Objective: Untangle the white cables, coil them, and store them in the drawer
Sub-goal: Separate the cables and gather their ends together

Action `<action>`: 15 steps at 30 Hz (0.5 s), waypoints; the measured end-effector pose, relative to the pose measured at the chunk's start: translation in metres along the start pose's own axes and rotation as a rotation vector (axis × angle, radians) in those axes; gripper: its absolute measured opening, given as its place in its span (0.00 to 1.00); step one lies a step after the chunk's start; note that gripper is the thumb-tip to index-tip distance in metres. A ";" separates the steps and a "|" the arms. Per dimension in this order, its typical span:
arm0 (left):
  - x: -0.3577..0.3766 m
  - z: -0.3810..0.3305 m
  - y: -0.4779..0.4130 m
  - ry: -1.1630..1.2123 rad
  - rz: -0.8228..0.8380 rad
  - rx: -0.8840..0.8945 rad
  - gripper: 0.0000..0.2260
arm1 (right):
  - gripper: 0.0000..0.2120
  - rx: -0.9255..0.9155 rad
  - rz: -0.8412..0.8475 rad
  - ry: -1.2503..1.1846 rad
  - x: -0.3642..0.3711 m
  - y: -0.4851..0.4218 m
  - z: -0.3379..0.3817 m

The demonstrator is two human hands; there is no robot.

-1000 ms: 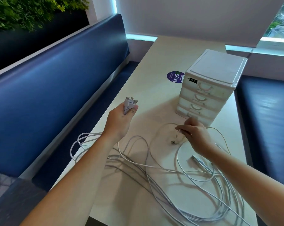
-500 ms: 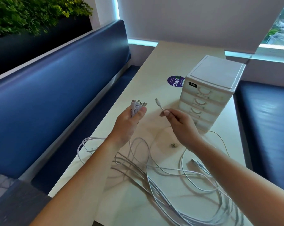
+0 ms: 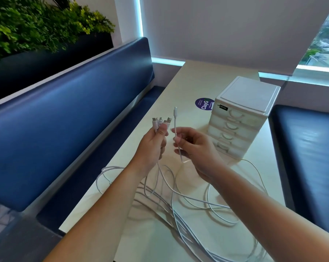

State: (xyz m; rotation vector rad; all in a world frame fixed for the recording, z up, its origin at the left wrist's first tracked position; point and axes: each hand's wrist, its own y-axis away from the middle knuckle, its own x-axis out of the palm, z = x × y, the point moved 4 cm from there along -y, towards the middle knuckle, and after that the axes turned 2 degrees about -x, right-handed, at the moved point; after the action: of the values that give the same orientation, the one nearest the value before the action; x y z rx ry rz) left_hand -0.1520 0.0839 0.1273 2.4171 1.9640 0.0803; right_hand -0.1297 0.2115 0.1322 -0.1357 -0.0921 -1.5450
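Head view shows the left hand (image 3: pixel 152 148) gripping a bunch of connector ends (image 3: pixel 161 121), plugs pointing up, left of the drawer unit (image 3: pixel 241 118). The right hand (image 3: pixel 196 148), nearer the drawer unit, pinches one cable end (image 3: pixel 175 120) between thumb and fingers; it stands almost upright (connector topmost). The white cables (image 3: pixel 178 222) trail down into loose loops on the table (image 3: pixel 197 82) in front of the drawer unit.

Quick count: two hands, the left hand (image 3: pixel 152 148) pinching what looks like four plugs (image 3: pixel 161 121), the right hand (image 3: pixel 195 148) holding one lone plug (image 3: pixel 175 112), plus one drawer unit (image 3: pixel 248 95) with four drawers (image 3: pixel 233 127), one sticker (image 3: pixel 203 104), and cables (image 3: pixel 188 224) on the bench (image 3: pixel 197 82) too tangled to count.
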 end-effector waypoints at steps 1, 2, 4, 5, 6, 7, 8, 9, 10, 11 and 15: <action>0.000 0.000 0.001 0.011 -0.015 -0.003 0.15 | 0.09 -0.010 0.003 -0.020 0.002 0.001 0.000; 0.000 0.000 0.002 0.021 -0.027 -0.003 0.14 | 0.09 -0.023 0.001 -0.032 0.004 0.003 0.001; 0.000 -0.002 0.003 0.036 -0.021 0.000 0.14 | 0.08 -0.059 -0.005 -0.020 0.007 0.006 0.003; 0.001 -0.003 0.004 0.042 -0.004 0.005 0.14 | 0.08 -0.079 -0.004 -0.001 0.008 0.008 0.004; 0.002 -0.005 0.005 0.047 0.015 0.007 0.15 | 0.07 -0.098 0.001 0.020 0.011 0.010 0.006; 0.004 -0.007 0.006 0.046 0.025 0.003 0.15 | 0.07 -0.113 0.007 0.037 0.013 0.011 0.008; 0.005 -0.008 0.007 0.034 0.027 -0.002 0.16 | 0.07 -0.123 0.013 0.047 0.015 0.013 0.009; 0.006 -0.009 0.008 0.013 0.024 -0.004 0.16 | 0.07 -0.128 0.015 0.050 0.017 0.014 0.011; 0.007 -0.009 0.008 -0.005 0.022 -0.004 0.15 | 0.07 -0.129 0.015 0.053 0.018 0.014 0.011; 0.007 -0.009 0.008 -0.013 0.020 -0.004 0.14 | 0.07 -0.127 0.009 0.061 0.019 0.015 0.011; 0.006 -0.010 0.011 -0.091 -0.024 0.014 0.10 | 0.05 -0.081 -0.020 0.119 0.019 0.017 0.009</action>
State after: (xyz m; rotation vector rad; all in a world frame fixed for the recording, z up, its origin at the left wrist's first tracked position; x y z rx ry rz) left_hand -0.1405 0.0876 0.1377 2.3602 1.9599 -0.0433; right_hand -0.1124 0.1948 0.1434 -0.1072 0.0640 -1.5740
